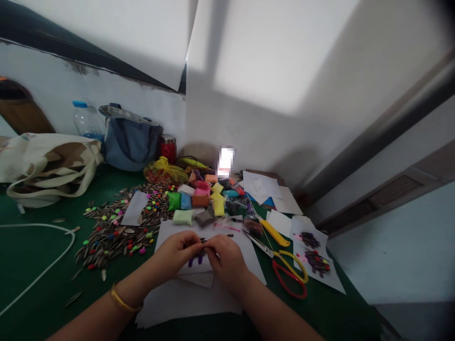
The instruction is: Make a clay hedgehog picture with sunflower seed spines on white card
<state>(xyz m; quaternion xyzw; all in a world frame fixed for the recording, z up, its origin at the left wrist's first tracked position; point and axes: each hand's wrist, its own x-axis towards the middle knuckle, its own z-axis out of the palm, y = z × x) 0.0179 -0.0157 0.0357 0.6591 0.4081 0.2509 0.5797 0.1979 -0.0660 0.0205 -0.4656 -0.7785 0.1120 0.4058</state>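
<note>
My left hand [179, 253] and my right hand [227, 260] meet fingertip to fingertip above a white sheet of paper [254, 267]. Both are closed in a pinch, and whatever lies between the fingers is too small and covered to make out. Under them, purple strips [191, 262] show on the paper, with dark seeds partly hidden behind the fingers. One loose sunflower seed [230, 235] lies just beyond my right hand. More white sheets [170, 303] are stacked beneath my wrists.
Left lies a heap of sunflower seeds [106, 241] with coloured balls. Behind are modelling clay packets [201, 201]. To the right are scissors [289, 277], a yellow cutter [275, 233] and sheets bearing seed-covered shapes [317, 262]. Bags [131, 142] and a red flask [168, 149] stand farther back.
</note>
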